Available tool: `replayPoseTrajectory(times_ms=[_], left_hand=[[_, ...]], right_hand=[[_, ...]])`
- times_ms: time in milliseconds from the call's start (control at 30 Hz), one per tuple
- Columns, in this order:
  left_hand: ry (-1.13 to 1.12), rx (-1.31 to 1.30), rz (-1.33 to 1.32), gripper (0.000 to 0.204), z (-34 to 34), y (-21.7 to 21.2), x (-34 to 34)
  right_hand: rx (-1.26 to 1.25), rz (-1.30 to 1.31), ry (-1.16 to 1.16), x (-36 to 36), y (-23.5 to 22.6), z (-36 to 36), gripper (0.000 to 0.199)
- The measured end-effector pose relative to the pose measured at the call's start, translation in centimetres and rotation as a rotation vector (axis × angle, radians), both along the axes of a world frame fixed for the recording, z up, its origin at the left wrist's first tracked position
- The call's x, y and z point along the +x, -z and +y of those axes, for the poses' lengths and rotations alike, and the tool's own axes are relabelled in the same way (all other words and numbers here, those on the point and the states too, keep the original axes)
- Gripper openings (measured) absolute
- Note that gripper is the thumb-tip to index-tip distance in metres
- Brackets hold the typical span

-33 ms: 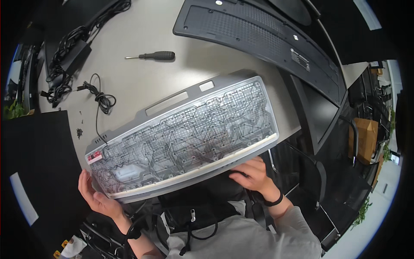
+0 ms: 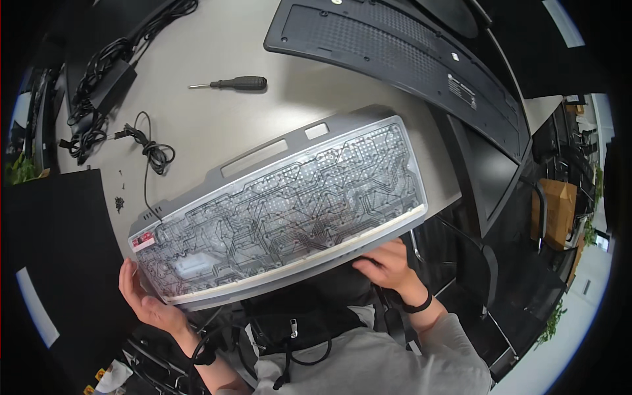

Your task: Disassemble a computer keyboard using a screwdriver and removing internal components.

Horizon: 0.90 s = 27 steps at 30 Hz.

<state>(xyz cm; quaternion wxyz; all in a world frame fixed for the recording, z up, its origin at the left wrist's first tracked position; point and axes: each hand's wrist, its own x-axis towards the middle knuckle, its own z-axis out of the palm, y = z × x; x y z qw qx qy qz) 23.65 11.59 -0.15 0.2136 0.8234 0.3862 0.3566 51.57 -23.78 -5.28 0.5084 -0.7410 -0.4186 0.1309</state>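
Note:
I hold an opened grey keyboard half [image 2: 283, 204] tilted over the near edge of the table [image 2: 217, 125]. A clear membrane sheet with dark circuit traces covers its face. My left hand [image 2: 141, 296] grips its lower left corner. My right hand [image 2: 388, 266], a black band on its wrist, holds the front edge from below near the right end. A thin cable runs from the keyboard's left end to a small coil [image 2: 150, 148] on the table.
A black-handled screwdriver [image 2: 234, 83] lies on the table behind the keyboard. A black keyboard cover [image 2: 395, 52] lies at the back right. Tiny screws [image 2: 120, 201] sit by a black mat [image 2: 52, 263]. Black adapters and cables [image 2: 99, 85] pile at the back left.

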Motion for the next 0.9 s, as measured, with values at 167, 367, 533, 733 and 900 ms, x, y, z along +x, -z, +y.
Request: replayPoseTrajectory(times_ms=[167,367,533,733,900], left_hand=[[-0.134,-0.049,-0.066,0.081,-0.5,0.3,0.0],[-0.153,-0.056,-0.013,0.082,-0.6,0.2,-0.5],[-0.202,-0.123,-0.038,0.080,-0.3,0.6,-0.7],[-0.184,-0.128,-0.023,0.085,-0.2,0.6,-1.1],[-0.189,-0.127,-0.002,0.081,-0.1,0.5,-1.0]], right_hand=[[0.030,0.096,0.106,-0.6,1.9,0.4,0.021],[0.008,0.397,0.159,-2.7,2.7,-0.1,0.007],[-0.070,0.297,0.076,-2.4,3.1,-0.6,0.010],[0.040,0.324,0.045,-2.5,3.3,-0.2,0.013],[0.063,0.341,0.018,-2.3,3.4,-0.1,0.011]])
